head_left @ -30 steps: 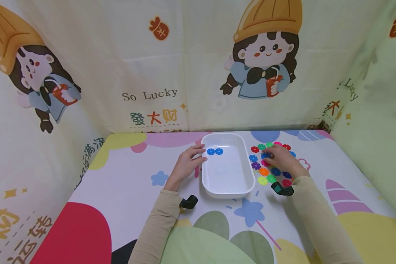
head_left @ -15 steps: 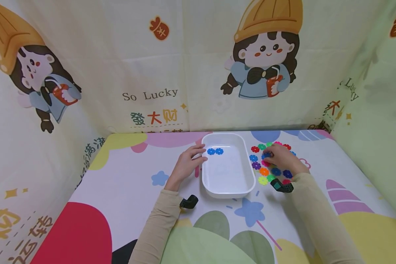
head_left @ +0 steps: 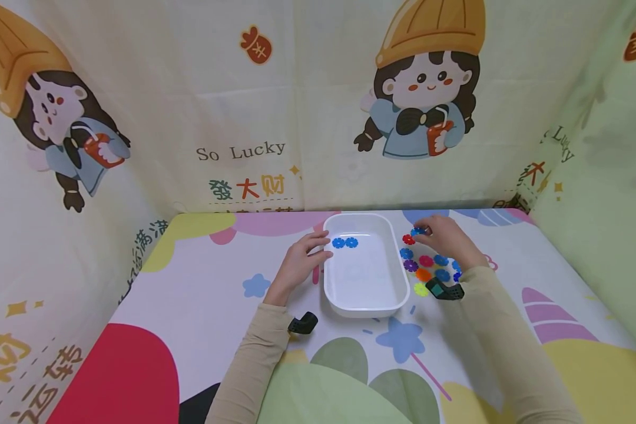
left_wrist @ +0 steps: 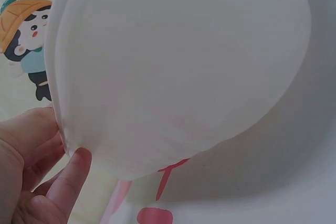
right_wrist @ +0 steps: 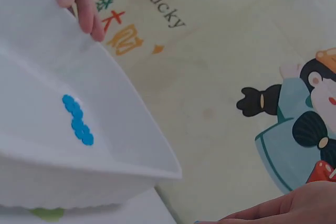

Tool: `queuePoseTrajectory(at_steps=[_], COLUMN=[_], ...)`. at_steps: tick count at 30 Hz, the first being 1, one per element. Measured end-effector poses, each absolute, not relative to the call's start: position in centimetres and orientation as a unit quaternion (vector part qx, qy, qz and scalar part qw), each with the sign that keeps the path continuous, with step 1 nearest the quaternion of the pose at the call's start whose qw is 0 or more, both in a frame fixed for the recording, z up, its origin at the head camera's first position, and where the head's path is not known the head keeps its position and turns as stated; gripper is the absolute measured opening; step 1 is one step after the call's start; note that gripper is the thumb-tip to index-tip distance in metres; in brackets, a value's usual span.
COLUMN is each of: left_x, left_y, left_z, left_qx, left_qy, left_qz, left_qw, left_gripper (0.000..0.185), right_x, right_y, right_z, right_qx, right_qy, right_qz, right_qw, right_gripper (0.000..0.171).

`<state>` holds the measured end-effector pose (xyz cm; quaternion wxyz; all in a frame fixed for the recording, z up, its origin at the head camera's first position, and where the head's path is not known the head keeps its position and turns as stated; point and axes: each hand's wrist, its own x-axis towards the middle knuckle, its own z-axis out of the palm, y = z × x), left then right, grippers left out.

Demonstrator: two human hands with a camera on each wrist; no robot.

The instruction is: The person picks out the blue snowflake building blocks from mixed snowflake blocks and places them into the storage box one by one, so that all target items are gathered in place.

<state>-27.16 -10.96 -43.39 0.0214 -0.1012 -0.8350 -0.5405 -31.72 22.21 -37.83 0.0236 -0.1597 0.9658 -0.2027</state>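
head view: white tray point(head_left: 365, 303) holds two blue discs point(head_left: 345, 242).

Seen from the head camera, two arms in beige sleeves reach forward from the bottom edge of the frame toward its centre. The left hand point(head_left: 299, 262) lies just left of centre, palm down, fingers extended and slightly spread, pointing right. The left wrist view shows its thumb and fingertips point(left_wrist: 71, 174) in the lower left corner, straight rather than curled. The right hand point(head_left: 445, 240) sits right of centre, knuckles up, its fingers bent and drawn together at the tips, pointing left. A small black device is strapped below each wrist.
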Motion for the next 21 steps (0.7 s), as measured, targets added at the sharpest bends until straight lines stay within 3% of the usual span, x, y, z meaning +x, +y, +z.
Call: queuePoseTrajectory(at_steps=[11, 21], left_x=[-27.4, -27.4], left_y=[-11.2, -11.2], left_z=[-43.6, -43.5], left_qx=[-0.103, -0.120], left_qy=[-0.835, -0.826], left_qz=[-0.540, -0.549], left_qw=[0.024, 0.024], left_gripper=[0.038, 0.038], right_x=[-32.0, -32.8], right_y=[17.6, 12.8], right_z=[-35.6, -36.0], right_qx=[-0.157, -0.156], right_qy=[0.956, 0.953], right_qz=[-0.249, -0.260], right_qw=[0.006, 0.020], right_gripper=[0.038, 0.038])
